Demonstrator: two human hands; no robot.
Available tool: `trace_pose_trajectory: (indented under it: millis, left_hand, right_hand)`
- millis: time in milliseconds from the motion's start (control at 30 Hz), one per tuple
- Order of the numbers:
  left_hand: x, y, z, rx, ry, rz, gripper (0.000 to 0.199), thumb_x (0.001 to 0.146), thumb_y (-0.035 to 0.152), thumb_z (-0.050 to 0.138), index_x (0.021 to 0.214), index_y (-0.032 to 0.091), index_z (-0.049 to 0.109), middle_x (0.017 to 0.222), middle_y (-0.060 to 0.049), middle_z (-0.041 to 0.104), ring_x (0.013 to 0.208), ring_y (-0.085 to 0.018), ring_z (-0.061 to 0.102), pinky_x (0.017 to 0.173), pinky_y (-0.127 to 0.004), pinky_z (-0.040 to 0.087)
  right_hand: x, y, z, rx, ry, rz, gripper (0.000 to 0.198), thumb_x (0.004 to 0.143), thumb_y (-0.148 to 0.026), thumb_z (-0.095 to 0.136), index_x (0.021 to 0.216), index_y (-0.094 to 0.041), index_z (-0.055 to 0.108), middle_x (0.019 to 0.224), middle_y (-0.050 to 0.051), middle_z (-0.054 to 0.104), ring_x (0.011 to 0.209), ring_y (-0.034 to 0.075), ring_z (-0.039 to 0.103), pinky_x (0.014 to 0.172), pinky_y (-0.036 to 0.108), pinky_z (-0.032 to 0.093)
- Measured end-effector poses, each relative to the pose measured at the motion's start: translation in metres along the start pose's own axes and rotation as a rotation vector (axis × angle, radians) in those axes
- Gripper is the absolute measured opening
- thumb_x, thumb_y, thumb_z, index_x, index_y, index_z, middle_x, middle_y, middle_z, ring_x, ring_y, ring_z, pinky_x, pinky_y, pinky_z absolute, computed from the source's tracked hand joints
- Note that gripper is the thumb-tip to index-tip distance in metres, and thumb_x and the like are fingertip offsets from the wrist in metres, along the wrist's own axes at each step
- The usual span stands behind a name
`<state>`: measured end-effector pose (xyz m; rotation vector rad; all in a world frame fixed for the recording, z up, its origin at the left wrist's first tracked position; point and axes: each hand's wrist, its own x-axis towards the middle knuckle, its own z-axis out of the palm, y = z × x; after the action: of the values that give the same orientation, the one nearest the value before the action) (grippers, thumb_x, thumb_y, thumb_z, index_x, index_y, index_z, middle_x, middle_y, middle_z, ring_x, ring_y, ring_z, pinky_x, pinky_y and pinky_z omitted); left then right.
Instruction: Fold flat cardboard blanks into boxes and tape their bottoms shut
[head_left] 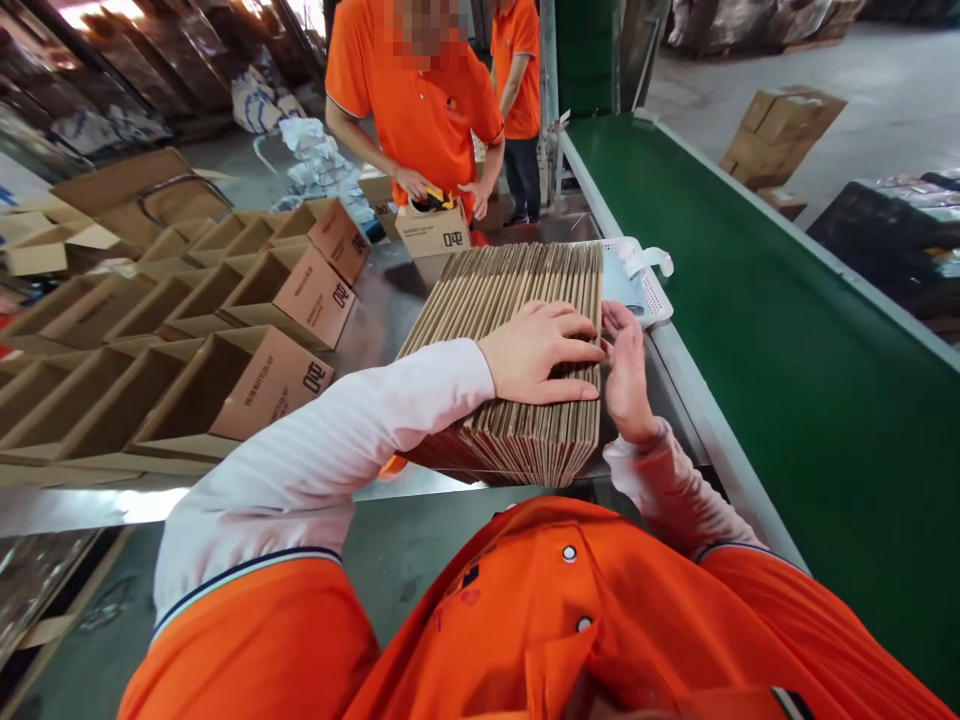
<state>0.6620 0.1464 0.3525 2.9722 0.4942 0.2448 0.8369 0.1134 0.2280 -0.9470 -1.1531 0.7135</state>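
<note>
I have the left hand (540, 350) lying palm down across the top of the stack (510, 285), its fingers spread over the brown edges and their tips reaching the stack's right end. The stack is a row of flat cartons standing on edge, packed close, near the right part of the worktop's (375, 335) near edge. I see the right hand (626, 375) upright just beside that right end, palm turned toward it, fingers extended, slightly bent and pinching nothing; from this camera I cannot tell whether they touch the cardboard. Beyond the right hand, at the worktop's right edge, I make out a white tray (660, 303) with a pale blue item (621, 278) in it, and alongside that edge runs a green conveyor (757, 310). Toward the left edge I count several rows of open boxes (274, 385), the ones nearest the stack showing dark print. Near the far edge a co-worker (416, 110) in an orange shirt has one hand at a yellow tool (441, 197) over a printed box (433, 232). I see another person (517, 85) standing farther back.
</note>
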Motion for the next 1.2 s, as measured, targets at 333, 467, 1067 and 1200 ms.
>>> trace_pose_trajectory:
  millis: [333,467,1067,1200]
  left_hand:
    - [-0.004,-0.003,0.003,-0.011,0.032,0.027,0.061,0.101,0.07,0.052,0.133,0.024,0.076,0.135,-0.016,0.068,0.13,-0.037,0.055,0.111,-0.055,0.038]
    - [-0.002,0.0,0.002,-0.006,0.023,0.008,0.057,0.102,0.068,0.053,0.131,0.025,0.077,0.137,-0.015,0.068,0.13,-0.037,0.055,0.109,-0.053,0.038]
    - [0.011,0.009,0.0,-0.037,-0.008,-0.06,0.049,0.112,0.054,0.039,0.135,0.032,0.077,0.145,-0.007,0.067,0.135,-0.032,0.054,0.102,-0.054,0.038]
    - [0.012,0.009,-0.004,-0.036,-0.068,-0.078,0.053,0.113,0.057,0.036,0.14,0.034,0.075,0.149,-0.006,0.065,0.139,-0.031,0.051,0.104,-0.054,0.038]
  right_hand:
    - [-0.005,0.004,0.002,-0.238,0.048,-0.244,0.043,0.112,-0.051,0.04,0.135,-0.023,0.062,0.142,0.01,0.061,0.142,0.021,0.054,0.129,0.049,0.04]
    - [-0.005,0.0,-0.002,-0.274,0.028,-0.25,0.042,0.111,-0.049,0.038,0.131,-0.021,0.062,0.143,0.013,0.06,0.143,0.022,0.053,0.128,0.051,0.039]
    - [0.019,0.045,-0.034,-0.514,0.12,-0.335,0.039,0.092,-0.049,0.055,0.118,-0.024,0.069,0.136,0.021,0.066,0.134,0.033,0.062,0.114,0.059,0.048]
    - [0.021,0.048,-0.036,-0.529,0.11,-0.389,0.047,0.097,-0.058,0.05,0.12,-0.022,0.07,0.133,0.022,0.068,0.131,0.034,0.065,0.112,0.06,0.051]
